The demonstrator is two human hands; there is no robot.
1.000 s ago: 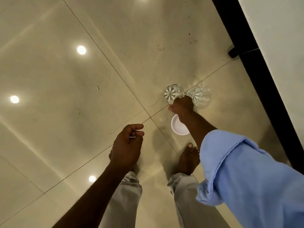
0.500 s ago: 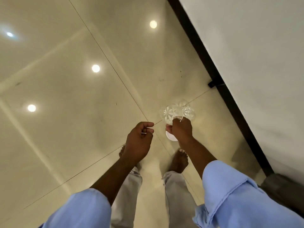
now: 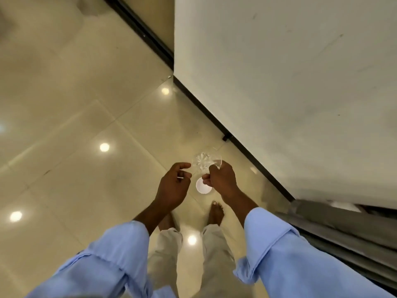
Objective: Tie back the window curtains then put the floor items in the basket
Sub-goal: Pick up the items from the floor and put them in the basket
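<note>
— Right hand [image 3: 222,179]?

— Clenching around clear cut glassware [image 3: 204,161], holding it up off the floor [image 3: 86,125] at about waist height. One piece or two nested, hard telling through the blur.

— And the left hand [image 3: 171,190]?

— Curling just beside the glass, pinching a small white stick [image 3: 180,178] between thumb and fingers. Not touching the glass, as far as can be made out.

— Anything lying below?

— Seeing a white round dish [image 3: 203,187] resting on the tiles between the hands, just ahead of the bare feet [image 3: 216,214]. Grey curtain [image 3: 343,224] showing at the lower right, past the black skirting [image 3: 214,117]; tied back or not, impossible telling from here.

— So, judging the step?

— Working on the second half, probably: gathering the floor items. Glass and stick already lifted, dish not yet collected.

— Basket?

— Not appearing anywhere in view.

— Needing what next?

— Likely stooping again for the dish, though with both hands occupied, perhaps shifting the stick in with the glass to free some fingers. Then finding the basket and lowering the glass in gently, being breakable.
</note>
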